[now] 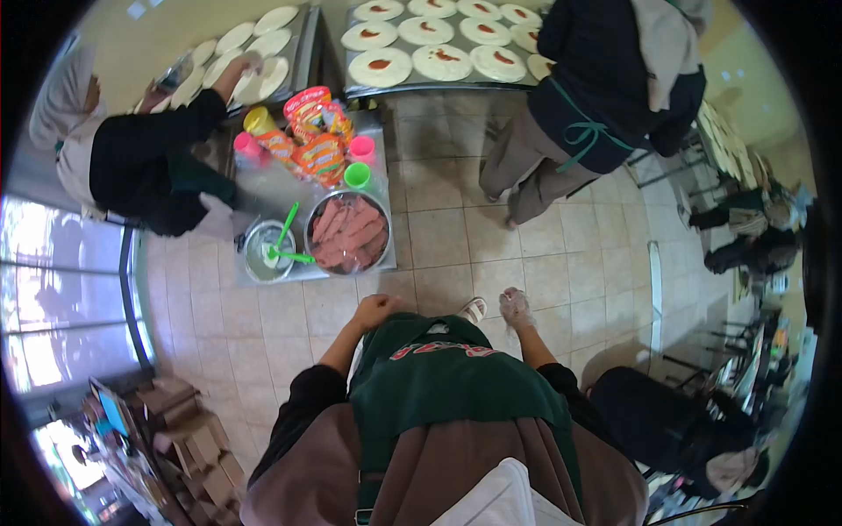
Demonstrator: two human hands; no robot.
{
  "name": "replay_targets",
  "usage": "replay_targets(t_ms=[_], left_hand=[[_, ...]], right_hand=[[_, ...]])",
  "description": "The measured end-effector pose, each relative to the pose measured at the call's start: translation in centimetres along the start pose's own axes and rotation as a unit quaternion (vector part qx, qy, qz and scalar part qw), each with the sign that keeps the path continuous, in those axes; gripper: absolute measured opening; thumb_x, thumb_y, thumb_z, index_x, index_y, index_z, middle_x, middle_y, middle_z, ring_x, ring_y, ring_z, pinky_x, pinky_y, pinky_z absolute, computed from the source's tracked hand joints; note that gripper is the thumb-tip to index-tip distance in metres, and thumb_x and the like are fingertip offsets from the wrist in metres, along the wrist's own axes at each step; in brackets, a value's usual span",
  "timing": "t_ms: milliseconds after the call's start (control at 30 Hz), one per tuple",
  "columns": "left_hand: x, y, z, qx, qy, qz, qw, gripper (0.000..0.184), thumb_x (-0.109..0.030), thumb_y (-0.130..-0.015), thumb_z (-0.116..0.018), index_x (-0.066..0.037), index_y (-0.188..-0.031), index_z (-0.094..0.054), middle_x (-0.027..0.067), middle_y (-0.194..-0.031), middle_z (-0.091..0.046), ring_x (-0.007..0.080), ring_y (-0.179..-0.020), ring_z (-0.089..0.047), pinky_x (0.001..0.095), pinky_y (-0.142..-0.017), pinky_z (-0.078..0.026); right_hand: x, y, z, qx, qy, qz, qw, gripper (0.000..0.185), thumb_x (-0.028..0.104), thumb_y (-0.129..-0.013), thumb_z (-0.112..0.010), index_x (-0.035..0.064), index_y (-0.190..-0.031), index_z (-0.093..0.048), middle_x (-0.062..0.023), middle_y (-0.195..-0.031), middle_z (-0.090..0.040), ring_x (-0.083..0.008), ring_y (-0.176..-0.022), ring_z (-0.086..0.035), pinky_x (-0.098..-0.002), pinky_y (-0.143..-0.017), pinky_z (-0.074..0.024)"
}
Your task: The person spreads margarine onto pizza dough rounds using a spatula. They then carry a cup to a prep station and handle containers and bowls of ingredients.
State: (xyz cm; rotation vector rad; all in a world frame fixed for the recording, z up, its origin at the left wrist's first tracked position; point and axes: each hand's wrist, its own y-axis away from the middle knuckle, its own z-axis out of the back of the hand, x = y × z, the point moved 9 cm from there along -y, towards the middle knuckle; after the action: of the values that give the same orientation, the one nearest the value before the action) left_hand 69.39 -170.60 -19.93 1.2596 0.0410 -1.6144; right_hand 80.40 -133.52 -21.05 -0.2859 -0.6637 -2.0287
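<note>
My left hand (377,310) is bare and hangs by the green apron (456,377), just below the steel basin; its fingers look loosely curled and somewhat blurred. My right hand (516,309) wears a clear plastic glove and hangs above the tiled floor, fingers curled in. Nothing shows in either hand. The steel basin (310,250) of pink-brown meat strips (351,230) stands on the small table ahead. Beside it is a metal bowl (249,263) with white contents and green-handled utensils (288,225).
Orange packets (317,158), pink cups (361,149) and a green cup (357,175) crowd the small table. Dough rounds (425,31), several with red sauce, cover the back counter. One person (145,149) works at left, another (583,114) stands at right. Cardboard boxes (200,447) lie lower left.
</note>
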Motion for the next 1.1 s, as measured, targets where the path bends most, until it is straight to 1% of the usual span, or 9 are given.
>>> replay_targets(t_ms=[233,333,400,433,633,833,967,1033,1100], left_hand=[[18.7,3.7,-6.5,-0.018,-0.172,0.269,0.947,0.057,-0.051,-0.086,-0.048,0.002,-0.089,-0.069,0.0262,-0.092,-0.064,0.0384,-0.098,-0.061,0.0434,-0.087,-0.048],[13.9,4.1,-6.1,-0.055,-0.041,0.249,0.966,0.056,-0.050,-0.085,-0.047,0.001,-0.081,-0.069,0.0246,-0.087,-0.065,0.0393,-0.089,-0.062,0.0443,-0.081,-0.049],[11.7,3.3,-5.8,-0.146,-0.004,0.222,0.964,0.055,-0.049,-0.086,-0.047,0.001,-0.081,-0.069,0.0241,-0.082,-0.065,0.0403,-0.085,-0.063,0.0449,-0.079,-0.049],[12.0,2.3,-6.2,-0.207,0.001,0.211,0.955,0.054,-0.048,-0.086,-0.047,0.001,-0.080,-0.069,0.0239,-0.079,-0.065,0.0408,-0.083,-0.063,0.0448,-0.078,-0.049],[3.5,-4.8,-6.7,-0.317,0.327,0.164,0.875,0.045,-0.040,-0.091,-0.056,0.000,-0.072,-0.061,0.0042,-0.062,-0.057,0.0117,-0.051,-0.053,0.0292,-0.052,-0.046],[-6.5,-9.9,-2.2,-0.313,0.321,0.070,0.891,0.043,-0.040,-0.094,-0.052,-0.003,-0.072,-0.057,0.0017,-0.058,-0.050,0.0112,-0.052,-0.051,0.0269,-0.051,-0.043],[-9.6,-10.8,2.1,-0.331,0.313,0.027,0.890,0.043,-0.039,-0.095,-0.050,-0.004,-0.069,-0.055,0.0007,-0.056,-0.049,0.0104,-0.050,-0.049,0.0263,-0.049,-0.040],[-12.6,-10.2,5.3,-0.349,0.264,0.026,0.899,0.042,-0.036,-0.096,-0.050,-0.005,-0.068,-0.054,0.0004,-0.054,-0.049,0.0099,-0.049,-0.048,0.0261,-0.048,-0.039],[-12.5,-12.3,7.9,-0.366,0.272,-0.024,0.890,0.039,-0.032,-0.096,-0.051,-0.005,-0.069,-0.055,0.0000,-0.055,-0.049,0.0095,-0.049,-0.048,0.0258,-0.047,-0.038]], right_hand=[[-16.2,-0.2,0.2,0.095,0.042,-0.074,0.992,0.023,0.020,-0.077,-0.054,0.0036,-0.087,-0.068,-0.0206,-0.082,-0.066,-0.0338,-0.079,-0.065,-0.0385,-0.069,-0.0510],[-24.1,-2.1,-2.5,0.133,0.020,-0.075,0.988,0.025,0.024,-0.079,-0.055,0.0025,-0.084,-0.067,-0.0200,-0.090,-0.067,-0.0348,-0.085,-0.065,-0.0403,-0.078,-0.0502],[-24.6,-3.5,-6.4,0.245,0.400,0.236,0.851,0.024,0.023,-0.078,-0.055,0.0034,-0.085,-0.067,-0.0215,-0.086,-0.066,-0.0350,-0.085,-0.065,-0.0403,-0.076,-0.0510],[-24.0,-4.2,-5.8,0.246,0.400,0.244,0.848,0.024,0.023,-0.078,-0.055,0.0034,-0.085,-0.067,-0.0215,-0.086,-0.066,-0.0350,-0.085,-0.065,-0.0403,-0.076,-0.0510],[-18.0,-11.1,2.4,0.170,0.062,0.096,0.979,0.027,0.026,-0.080,-0.053,0.0034,-0.082,-0.066,-0.0223,-0.084,-0.065,-0.0367,-0.084,-0.064,-0.0422,-0.072,-0.0510],[-14.7,-15.3,5.0,0.130,0.010,0.047,0.990,0.028,0.028,-0.081,-0.053,0.0030,-0.081,-0.065,-0.0230,-0.085,-0.065,-0.0381,-0.081,-0.064,-0.0429,-0.073,-0.0502],[-18.9,-16.2,2.5,0.085,-0.013,0.132,0.988,0.027,0.020,-0.080,-0.051,0.0043,-0.059,-0.059,-0.0090,-0.051,-0.054,-0.0207,-0.044,-0.054,-0.0366,-0.045,-0.0442],[-20.8,-14.7,2.2,0.208,0.047,-0.009,0.977,0.031,0.026,-0.081,-0.047,0.0024,-0.088,-0.066,-0.0258,-0.092,-0.064,-0.0391,-0.089,-0.063,-0.0438,-0.079,-0.0492],[-27.4,-15.1,-1.0,0.276,0.100,-0.071,0.953,0.031,0.025,-0.079,-0.048,0.0009,-0.086,-0.065,-0.0249,-0.090,-0.064,-0.0404,-0.082,-0.063,-0.0458,-0.074,-0.0496]])
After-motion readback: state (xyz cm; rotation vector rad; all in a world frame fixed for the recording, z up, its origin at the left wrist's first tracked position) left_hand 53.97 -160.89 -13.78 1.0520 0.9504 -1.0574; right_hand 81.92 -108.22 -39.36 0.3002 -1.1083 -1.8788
